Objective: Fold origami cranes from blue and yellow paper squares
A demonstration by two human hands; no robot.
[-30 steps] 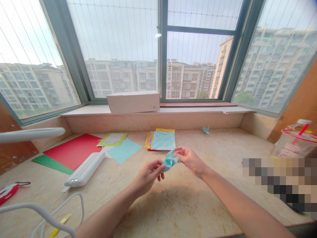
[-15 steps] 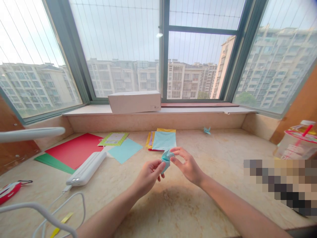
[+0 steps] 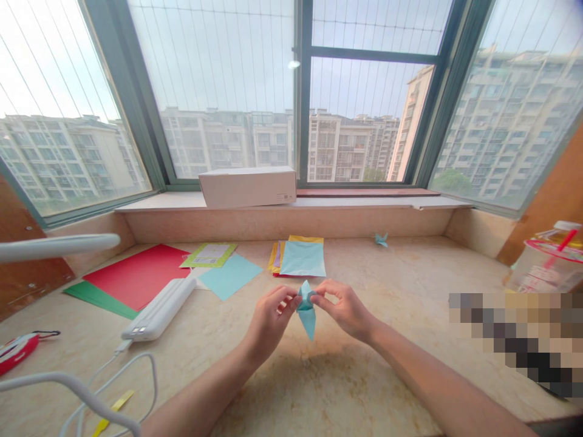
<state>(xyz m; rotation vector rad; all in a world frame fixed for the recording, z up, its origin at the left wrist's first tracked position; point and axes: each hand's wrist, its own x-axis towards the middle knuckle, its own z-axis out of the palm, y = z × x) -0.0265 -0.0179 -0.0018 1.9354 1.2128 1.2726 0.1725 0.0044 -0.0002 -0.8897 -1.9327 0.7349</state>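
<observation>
A light-blue folded origami piece (image 3: 306, 309), resembling a paper crane, is held above the counter between both hands. One of its points aims away from me, and a longer one hangs toward me. My left hand (image 3: 273, 308) pinches its left side between thumb and fingers. On the opposite side, my right hand (image 3: 342, 304) grips the other edge in the same way. Just beyond the hands lies a stack of coloured paper squares with a light-blue sheet (image 3: 302, 258) on top. A small light-blue paper crane (image 3: 381, 240) stands farther back on the right.
To the left are red paper (image 3: 141, 276), green paper (image 3: 98, 299), a loose blue sheet (image 3: 231, 277), a white power bank (image 3: 159, 309) with its cable, and a yellow strip (image 3: 113, 413). A white box (image 3: 248, 187) rests on the sill. At right stands a plastic cup (image 3: 544, 267) with a red straw.
The folded paper has turned, so its long point now hangs toward me. My left fingers have shifted to its left edge, and my right hand has moved slightly lower.
</observation>
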